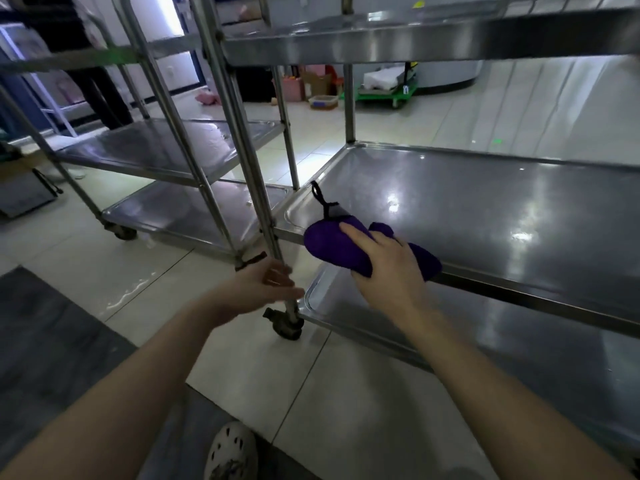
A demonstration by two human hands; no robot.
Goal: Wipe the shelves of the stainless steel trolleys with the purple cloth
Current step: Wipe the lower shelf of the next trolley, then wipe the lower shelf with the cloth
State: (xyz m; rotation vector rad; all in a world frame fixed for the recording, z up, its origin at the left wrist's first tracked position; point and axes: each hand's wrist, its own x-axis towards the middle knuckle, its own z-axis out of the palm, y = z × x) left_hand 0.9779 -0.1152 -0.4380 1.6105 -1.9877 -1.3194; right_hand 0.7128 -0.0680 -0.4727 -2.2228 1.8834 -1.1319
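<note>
My right hand [388, 268] grips the folded purple cloth [332, 244] and holds it on the front left corner of the near trolley's middle shelf [485, 209]. A black loop sticks up from the cloth's far end. My left hand [266, 285] is curled round the trolley's front left post [266, 216], low down, just above the caster. The bottom shelf [519, 341] lies below the cloth and the top shelf [381, 39] runs overhead. A second steel trolley [166, 150] stands to the left, its shelves bare and shiny.
A caster wheel [285, 325] sits under my left hand. My white clog [232, 452] is on the tiled floor, beside a dark mat [52, 341]. A person in dark trousers [100, 91] stands behind the left trolley. Boxes and a green cart [388, 88] line the far wall.
</note>
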